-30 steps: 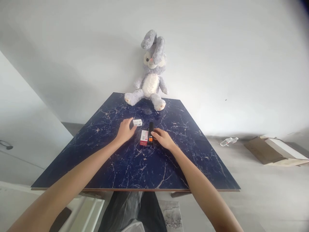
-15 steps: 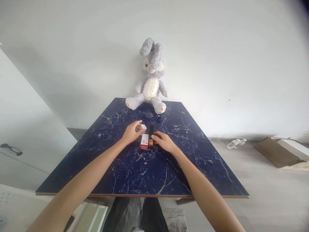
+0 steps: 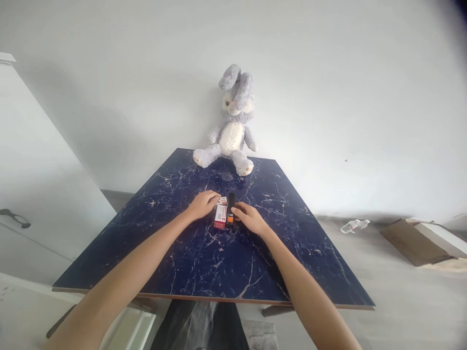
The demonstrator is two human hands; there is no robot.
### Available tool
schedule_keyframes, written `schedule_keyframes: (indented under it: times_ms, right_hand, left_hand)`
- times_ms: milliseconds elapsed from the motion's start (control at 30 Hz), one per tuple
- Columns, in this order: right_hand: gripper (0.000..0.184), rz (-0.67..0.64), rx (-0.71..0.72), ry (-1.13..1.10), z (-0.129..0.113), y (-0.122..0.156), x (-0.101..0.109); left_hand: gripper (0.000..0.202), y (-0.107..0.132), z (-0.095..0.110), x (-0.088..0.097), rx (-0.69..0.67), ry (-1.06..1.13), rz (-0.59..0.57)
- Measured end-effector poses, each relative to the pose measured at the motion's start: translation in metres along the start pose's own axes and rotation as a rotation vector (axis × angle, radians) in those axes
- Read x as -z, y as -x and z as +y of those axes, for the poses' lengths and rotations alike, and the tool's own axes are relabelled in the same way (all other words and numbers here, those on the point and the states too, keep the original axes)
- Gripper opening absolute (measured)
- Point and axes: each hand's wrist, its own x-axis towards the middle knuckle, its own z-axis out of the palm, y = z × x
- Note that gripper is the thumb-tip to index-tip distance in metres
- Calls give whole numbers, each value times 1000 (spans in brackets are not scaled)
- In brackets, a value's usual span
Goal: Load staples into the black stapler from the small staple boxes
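A small white box (image 3: pixel 222 200) lies just behind a red and white box (image 3: pixel 220 217) near the middle of the blue marbled table (image 3: pixel 204 267). My left hand (image 3: pixel 203 204) has its fingers closed on the small white box from the left. Beside both boxes, on their right, is a black, bottle-like object (image 3: pixel 231 206) with an orange patch at its near end. My right hand (image 3: pixel 251 218) grips it from the right, thumb on top and the other fingers partly hidden. I cannot tell exactly what the black object is.
A grey plush rabbit (image 3: pixel 233 126) sits at the table's far edge against the wall. An open cardboard box (image 3: pixel 412 243) and a clear plastic bottle (image 3: pixel 353 226) lie on the floor at right. A white cabinet (image 3: pixel 40 175) with a dark handle stands at left.
My left hand has lowered the small white box and brought it right, behind the red and white box. My right hand stays at the black object. The view has shifted slightly.
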Motion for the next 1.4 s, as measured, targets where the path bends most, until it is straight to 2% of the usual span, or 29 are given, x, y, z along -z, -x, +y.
schedule_keyframes:
  times_ms: [100,233,300,567,833,1033,1100,1233,1300,1400]
  right_hand:
    - [39,4,4,18,0,0,0]
    - [38,10,-16,41,-2,0,0]
    - [38,2,-29,21,-4,1,-1]
    - [38,-3,-25,10,-5,1,-2]
    - [37,-8,-17,-8,-4,1,-1]
    - [37,-8,-23,-1,-4,1,-1]
    - [37,-12,-19,0,-4,1,-1]
    - [38,-11,3,9,-3,1,-1]
    - [38,-1,2,19,-2,1,-1]
    - [39,42,18,53,-1,2,-3]
  left_hand:
    - [36,-1,1,0,38,-13,-22]
    - [42,0,-1,-3,194,-89,69]
    - [44,1,-3,-5,218,-113,101]
    - [39,1,-9,-8,208,-54,17]
    - [44,3,5,-1,125,49,-48]
    - [47,4,6,5,80,74,-22]
    - [59,6,3,11,67,127,-133]
    - [117,13,-5,24,54,172,-439]
    - [132,16,-7,25,69,137,-476]
    - [136,21,-8,19,82,90,-448]
